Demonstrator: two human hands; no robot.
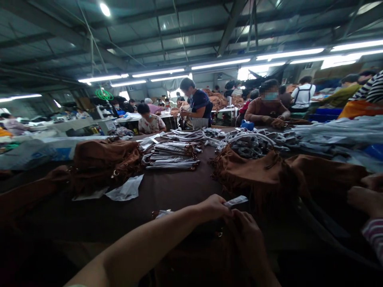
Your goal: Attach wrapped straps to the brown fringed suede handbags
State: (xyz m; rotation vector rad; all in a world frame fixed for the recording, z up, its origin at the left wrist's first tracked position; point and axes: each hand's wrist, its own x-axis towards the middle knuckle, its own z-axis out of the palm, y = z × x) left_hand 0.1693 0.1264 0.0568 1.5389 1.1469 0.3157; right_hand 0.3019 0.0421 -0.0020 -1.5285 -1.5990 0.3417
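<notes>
Near the front edge of the table my left hand [213, 208] is closed, and a flat strip with a white wrapping [236, 201] sticks out past its fingers. My right hand [247, 230] is beside it with bent fingers, almost touching it; whatever lies between those fingers is hidden. Below both hands hangs dark brown material, in deep shadow, with a small shiny metal ring [220, 234]. A fringed brown suede bag [251, 169] lies just beyond my right hand. Another small white-wrapped piece [164, 214] shows behind my left forearm.
White-wrapped straps [172, 155] are stacked mid-table. Brown bags [98, 155] are piled at left beside a crumpled white sheet [127, 188]. More wrapped handles [248, 141] lie behind the fringed bag. A co-worker's hand [366, 199] is at the right edge; others work across the table.
</notes>
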